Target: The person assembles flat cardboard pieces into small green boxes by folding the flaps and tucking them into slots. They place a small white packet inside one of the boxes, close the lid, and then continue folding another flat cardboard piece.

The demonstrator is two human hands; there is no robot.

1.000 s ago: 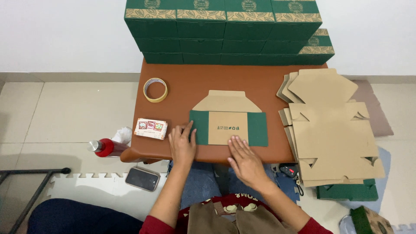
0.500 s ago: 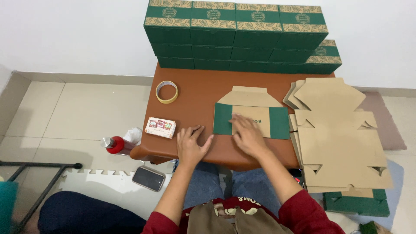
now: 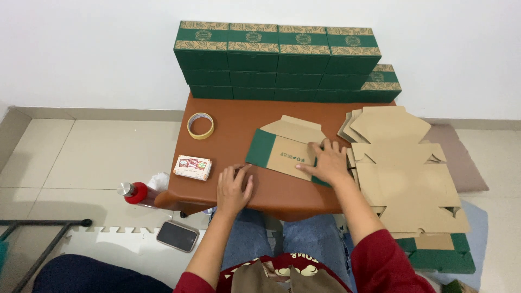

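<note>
Near the middle of the worktop [image 3: 233,116], toward its right edge, a flat box blank [image 3: 282,152] lies unfolded, plain brown inside with green side panels, its back flap pointing at the far edge; the right hand [image 3: 327,163] lies on the blank's right part, fingers spread and pressing flat, pinching nothing; the left hand [image 3: 234,187] rests palm down on the bare worktop at the near edge, fingers loosely spread, apart from the blank. By my reading the step in hand is the first creasing of the blank; the next move calls for a side panel to be lifted along its fold line while the base is held down. Over the right edge sprawls a stack of flat blanks [image 3: 404,168]; along the far edge stand finished green boxes [image 3: 282,59]; a tape roll [image 3: 200,125] sits toward the far left corner, a small printed packet [image 3: 192,167] near the left edge; on the floor lie a red bottle [image 3: 135,192] and a phone [image 3: 176,236].
</note>
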